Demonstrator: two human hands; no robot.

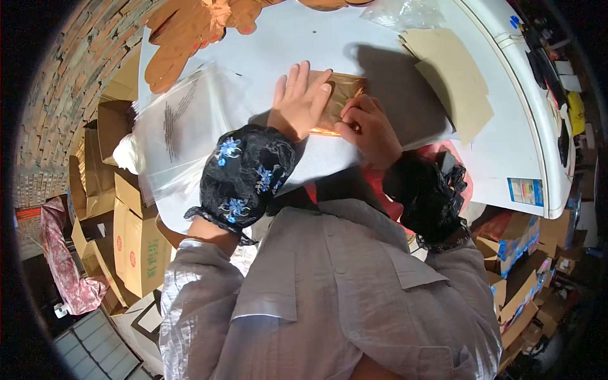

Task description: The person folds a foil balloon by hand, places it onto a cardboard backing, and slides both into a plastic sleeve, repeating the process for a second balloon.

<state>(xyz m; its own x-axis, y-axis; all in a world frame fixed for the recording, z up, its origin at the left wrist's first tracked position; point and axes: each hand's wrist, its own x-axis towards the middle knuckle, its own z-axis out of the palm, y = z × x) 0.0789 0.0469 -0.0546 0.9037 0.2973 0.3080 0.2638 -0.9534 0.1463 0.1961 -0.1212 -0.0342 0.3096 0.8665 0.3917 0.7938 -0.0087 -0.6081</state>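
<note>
A flat, shiny gold-brown packet [337,101] in clear wrapping lies on the white table in front of me. My left hand [296,104] rests flat over its left edge with the fingers stretched out. On the packet's right side my right hand [372,128] is closed, thumb and fingers pinching at the wrapping there. The exact fold or edge between those fingertips is hidden. Left of my hands, a stack of clear plastic bags [183,120] with printed text spreads over the table.
Shiny brown packets [183,44] are piled at the table's far left. Beige card sheets [453,79] lie to the right, near a clear plastic bag [405,12]. Cardboard boxes [136,240] stand at the lower left, and more boxes [522,285] at the lower right.
</note>
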